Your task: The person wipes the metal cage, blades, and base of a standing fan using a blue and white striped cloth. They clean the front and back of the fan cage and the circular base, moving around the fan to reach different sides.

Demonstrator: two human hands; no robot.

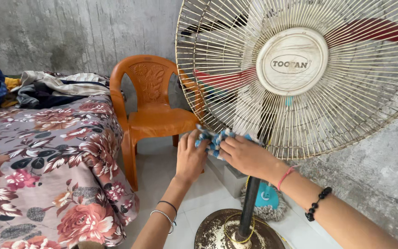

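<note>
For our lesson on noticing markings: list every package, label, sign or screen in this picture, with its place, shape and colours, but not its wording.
Fan badge: centre of the wire fan guard; round, cream, with a dark-outlined oval label in the middle.
No packages, signs or screens are in view.

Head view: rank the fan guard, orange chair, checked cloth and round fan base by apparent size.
1. Fan guard, largest, though nearest the camera.
2. Orange chair.
3. Round fan base, partly cut off, so unsure.
4. Checked cloth, bunched between left hand and right hand.
</note>
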